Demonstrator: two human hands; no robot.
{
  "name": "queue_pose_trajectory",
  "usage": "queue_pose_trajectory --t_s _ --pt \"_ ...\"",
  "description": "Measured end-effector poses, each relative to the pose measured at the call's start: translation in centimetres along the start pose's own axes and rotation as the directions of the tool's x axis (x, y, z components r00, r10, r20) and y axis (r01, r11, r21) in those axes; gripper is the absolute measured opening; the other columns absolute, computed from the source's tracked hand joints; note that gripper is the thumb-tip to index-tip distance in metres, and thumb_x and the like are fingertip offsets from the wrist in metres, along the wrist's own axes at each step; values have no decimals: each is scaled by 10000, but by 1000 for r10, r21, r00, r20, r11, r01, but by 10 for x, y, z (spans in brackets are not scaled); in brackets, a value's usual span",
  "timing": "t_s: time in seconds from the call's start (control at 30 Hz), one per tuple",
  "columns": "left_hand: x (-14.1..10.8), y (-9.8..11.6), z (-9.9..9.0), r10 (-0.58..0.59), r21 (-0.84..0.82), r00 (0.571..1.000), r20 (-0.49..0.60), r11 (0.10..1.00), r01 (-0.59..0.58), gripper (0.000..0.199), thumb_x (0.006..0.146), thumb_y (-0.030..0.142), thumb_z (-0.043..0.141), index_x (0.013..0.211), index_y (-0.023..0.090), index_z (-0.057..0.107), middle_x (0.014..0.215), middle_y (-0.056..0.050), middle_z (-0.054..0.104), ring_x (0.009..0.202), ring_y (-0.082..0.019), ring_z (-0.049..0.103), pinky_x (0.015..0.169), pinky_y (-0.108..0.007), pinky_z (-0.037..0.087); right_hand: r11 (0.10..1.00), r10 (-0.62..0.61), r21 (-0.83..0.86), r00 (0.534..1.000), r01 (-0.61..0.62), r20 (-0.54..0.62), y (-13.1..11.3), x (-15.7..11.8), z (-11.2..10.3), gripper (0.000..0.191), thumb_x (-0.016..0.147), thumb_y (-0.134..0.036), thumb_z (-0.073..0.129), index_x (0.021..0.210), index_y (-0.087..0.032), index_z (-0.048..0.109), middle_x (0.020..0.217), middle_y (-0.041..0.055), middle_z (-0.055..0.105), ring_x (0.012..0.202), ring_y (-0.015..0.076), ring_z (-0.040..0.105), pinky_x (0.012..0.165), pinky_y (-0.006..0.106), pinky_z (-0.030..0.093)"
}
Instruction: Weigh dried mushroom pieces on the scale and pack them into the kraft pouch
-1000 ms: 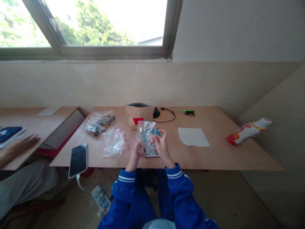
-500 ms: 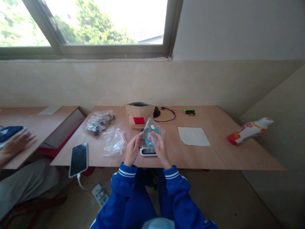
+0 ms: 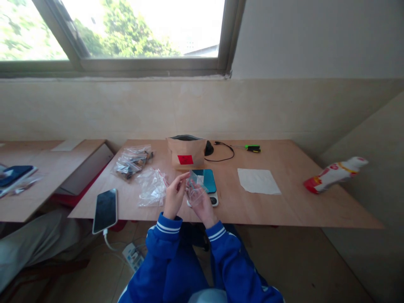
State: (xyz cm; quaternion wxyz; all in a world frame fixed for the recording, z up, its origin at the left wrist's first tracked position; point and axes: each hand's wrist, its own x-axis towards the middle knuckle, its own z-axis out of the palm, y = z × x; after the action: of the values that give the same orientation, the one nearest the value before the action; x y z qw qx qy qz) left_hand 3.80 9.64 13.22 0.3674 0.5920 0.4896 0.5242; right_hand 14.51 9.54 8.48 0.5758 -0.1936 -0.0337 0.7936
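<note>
Over the front of our table [image 3: 293, 202], our right hand [image 3: 204, 207] held the crumpled clear bag [image 3: 193, 185]; we could not tell whether our left hand [image 3: 174, 198], beside it, gripped it too. The bag had just shifted leftward and lower, so more of the blue-topped device [image 3: 210, 180] lay uncovered before us.

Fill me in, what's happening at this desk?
A person's right hand holds a small clear plastic bag, with the left hand up close at its left side; whether those fingers grip it is unclear. Behind the bag, a flat white device with a teal rectangular top sits on the light-brown wooden table. A brown paper pouch with a red label stands open beyond it. Loose clear plastic bags lie to the left.
</note>
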Motion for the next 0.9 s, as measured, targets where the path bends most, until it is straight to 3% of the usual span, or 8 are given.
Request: queue_pose_trajectory --t_s 0.23,0.43,0.53,0.63,0.7,0.8,0.9 --pt "2 8 -24 43 31 992 -118 999 -40 295 877 353 530 1081 202 679 730 -6 639 592 -110 523 600 -234 455 995 64 74 998 -63 -6 5 1 4 246 932 -136 434 1065 -105 639 1055 91 710 1041 130 654 902 229 553" --pt "-2 8 -38 57 -3 964 -258 998 -60 310 881 403 537 1082 210 672 821 -20 655 634 -105 545 633 -231 478 990 87 114 996 -86 1 1 5 1 239 927 -115 427 1060 -153 623 1055 62 705 1062 118 639 832 222 580" --pt "-4 -8 -58 43 -52 885 -464 996 -76 330 870 412 549 1104 205 656 939 -37 661 651 -87 544 654 -222 485 986 98 131 995 -98 4 -5 3 -1 231 936 -124 412 1016 -168 624 1031 61 703 1034 115 647 787 224 587" --pt "-5 -40 -86 -43 -152 719 -694 985 -87 358 857 402 544 1132 188 630 1019 -46 647 633 -57 527 628 -191 464 987 56 154 998 -52 -19 -13 -1 -5 262 954 -136 373 979 -179 630 991 48 706 979 109 665 757 229 589" --pt "-6 -65 -104 -145 -217 675 -724 976 -23 373 818 389 571 1120 179 628 1060 -55 637 625 -46 532 591 -175 444 988 26 151 999 -22 -29 -18 -4 -7 267 958 -147 371 962 -189 634 963 33 711 947 106 675 749 236 589" --pt "-9 -94 -121 -239 -193 727 -644 970 148 442 732 388 636 1105 152 634 953 -48 644 579 -47 515 547 -177 423 992 9 126 1000 -5 -30 -24 -8 -9 227 947 -163 413 955 -202 636 951 15 717 948 109 676 787 264 586" --pt "-11 -104 -125 -343 -225 768 -541 939 261 524 616 405 714 1062 138 647 886 -42 645 535 -44 482 507 -181 399 989 26 147 999 -21 -30 -29 -13 -8 227 951 -173 408 961 -184 634 983 31 714 1014 112 659 848 277 574"
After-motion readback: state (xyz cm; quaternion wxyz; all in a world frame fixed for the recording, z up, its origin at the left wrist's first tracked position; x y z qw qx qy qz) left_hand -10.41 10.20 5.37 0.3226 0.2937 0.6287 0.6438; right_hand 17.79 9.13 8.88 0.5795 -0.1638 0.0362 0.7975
